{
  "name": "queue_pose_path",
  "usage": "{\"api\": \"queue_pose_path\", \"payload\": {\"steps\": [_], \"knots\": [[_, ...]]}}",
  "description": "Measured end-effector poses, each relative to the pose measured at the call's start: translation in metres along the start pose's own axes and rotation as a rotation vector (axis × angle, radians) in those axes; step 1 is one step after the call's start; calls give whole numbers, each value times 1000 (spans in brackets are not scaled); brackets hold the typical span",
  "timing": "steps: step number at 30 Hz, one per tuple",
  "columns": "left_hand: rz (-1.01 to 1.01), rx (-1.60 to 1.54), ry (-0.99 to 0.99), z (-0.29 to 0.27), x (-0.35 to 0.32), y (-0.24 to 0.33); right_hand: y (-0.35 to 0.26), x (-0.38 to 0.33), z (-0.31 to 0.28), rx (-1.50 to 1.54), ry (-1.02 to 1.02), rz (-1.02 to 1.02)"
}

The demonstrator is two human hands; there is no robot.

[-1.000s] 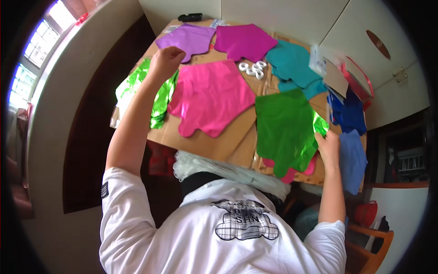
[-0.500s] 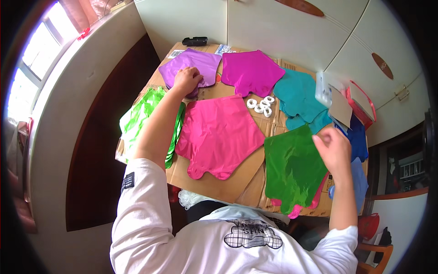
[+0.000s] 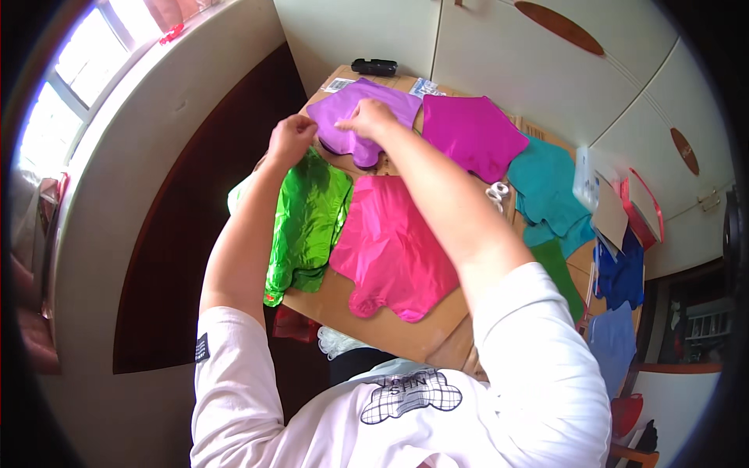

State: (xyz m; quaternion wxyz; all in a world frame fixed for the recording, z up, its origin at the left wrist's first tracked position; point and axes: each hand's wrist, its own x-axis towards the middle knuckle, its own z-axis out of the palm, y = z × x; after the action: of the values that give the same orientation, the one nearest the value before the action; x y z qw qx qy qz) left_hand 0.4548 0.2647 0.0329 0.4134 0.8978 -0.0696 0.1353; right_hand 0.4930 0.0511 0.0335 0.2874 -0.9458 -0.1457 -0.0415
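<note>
Near the far left of the table, my left hand (image 3: 292, 140) is closed, its fingertips pressed together by the left edge of a lilac foil sheet (image 3: 390, 97). Whatever those fingers pinch is too small to make out. My right hand (image 3: 369, 119) reaches across over the lilac sheet, thumb and fingers drawn together; anything between them cannot be made out. Just below my left hand lies a crinkled bright green foil sheet (image 3: 312, 226). A pink foil sheet (image 3: 394, 249) with a lobed near end lies in the middle, partly covered by my right forearm.
Cardboard (image 3: 382, 335) covers the table. To the right are magenta (image 3: 472, 132), teal (image 3: 550, 179) and dark green (image 3: 558, 269) sheets, small white rolls (image 3: 497, 195), a red-edged box (image 3: 642, 207) and blue pieces (image 3: 622, 273). A black object (image 3: 374, 67) sits at the back edge.
My left hand has left the lilac sheet and come back toward its left edge. My right hand has swung from the dark green sheet over to the lilac one. The view has shifted left.
</note>
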Motion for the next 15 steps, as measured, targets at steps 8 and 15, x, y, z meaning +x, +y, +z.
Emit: {"api": "queue_pose_path", "payload": {"steps": [8, 15], "knots": [[138, 282, -179, -3, -17, 18, 7, 16, 18, -87, -168, 250], [115, 298, -175, -8, -17, -3, -47, -28, 12, -348, 194, 224]]}}
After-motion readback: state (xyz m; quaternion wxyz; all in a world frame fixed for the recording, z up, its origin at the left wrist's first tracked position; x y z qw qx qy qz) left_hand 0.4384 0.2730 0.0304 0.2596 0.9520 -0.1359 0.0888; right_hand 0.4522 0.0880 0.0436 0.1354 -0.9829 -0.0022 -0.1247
